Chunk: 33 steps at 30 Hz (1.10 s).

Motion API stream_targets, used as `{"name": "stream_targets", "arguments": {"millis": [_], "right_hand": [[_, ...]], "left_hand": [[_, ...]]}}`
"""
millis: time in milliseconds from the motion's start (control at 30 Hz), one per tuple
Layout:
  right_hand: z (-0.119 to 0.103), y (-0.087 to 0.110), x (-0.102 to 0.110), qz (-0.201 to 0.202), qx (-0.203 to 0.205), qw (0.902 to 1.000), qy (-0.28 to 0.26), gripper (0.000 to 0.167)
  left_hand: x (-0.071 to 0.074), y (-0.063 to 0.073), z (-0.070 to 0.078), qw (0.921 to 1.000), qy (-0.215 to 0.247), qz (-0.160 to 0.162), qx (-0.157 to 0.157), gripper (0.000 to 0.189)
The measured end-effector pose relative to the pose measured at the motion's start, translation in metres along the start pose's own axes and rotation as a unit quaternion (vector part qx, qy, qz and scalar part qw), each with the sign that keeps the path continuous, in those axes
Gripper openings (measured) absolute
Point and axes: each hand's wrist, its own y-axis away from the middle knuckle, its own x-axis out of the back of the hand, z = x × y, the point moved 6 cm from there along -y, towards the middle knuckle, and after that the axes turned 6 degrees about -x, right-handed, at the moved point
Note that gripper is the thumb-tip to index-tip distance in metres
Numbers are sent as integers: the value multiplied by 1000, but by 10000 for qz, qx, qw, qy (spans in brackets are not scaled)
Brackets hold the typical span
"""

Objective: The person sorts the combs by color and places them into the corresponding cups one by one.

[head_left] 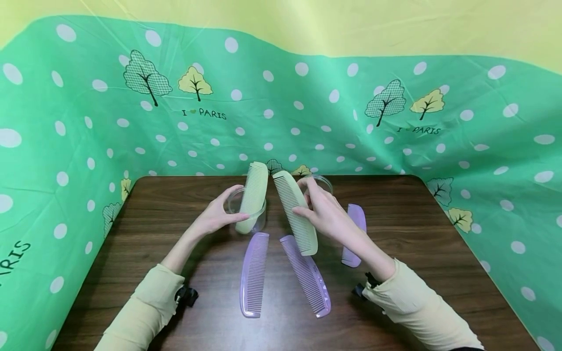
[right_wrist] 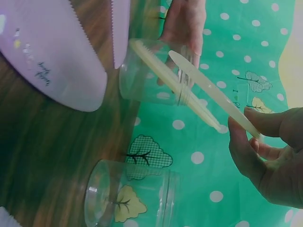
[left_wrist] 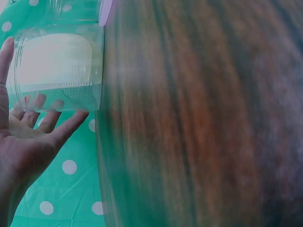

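Observation:
My left hand (head_left: 213, 215) curls its thumb and fingers round a clear jar (head_left: 260, 223) near the back of the table. A pale green comb (head_left: 258, 187) leans inside this jar, its upper end sticking out past the rim. Between thumb and fingers, my right hand (head_left: 324, 208) pinches a second pale green comb (head_left: 306, 236). That comb is raised and tilted just right of the left jar; in the right wrist view its far end overlaps the jar's mouth. Behind my right hand stands another clear jar (right_wrist: 130, 201), mostly hidden in the head view.
Two purple combs, one at left (head_left: 252, 278) and one at right (head_left: 312, 282), lie on the brown wooden table (head_left: 175, 321) in front of the jars. A third purple comb (head_left: 353, 239) lies partly under the right forearm. A green dotted cloth (head_left: 281, 126) surrounds the table.

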Motion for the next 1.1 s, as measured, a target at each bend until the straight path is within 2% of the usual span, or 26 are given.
{"name": "stream_targets", "arguments": {"millis": [467, 1100], "right_hand": [[-26, -21, 5, 292, 237, 9990, -234, 51], [-44, -47, 0, 615, 369, 9965, -435, 53]], "left_hand": [[-1, 1, 1, 10000, 4, -25, -3, 86], [0, 1, 4, 10000, -38, -31, -30, 87]]}}
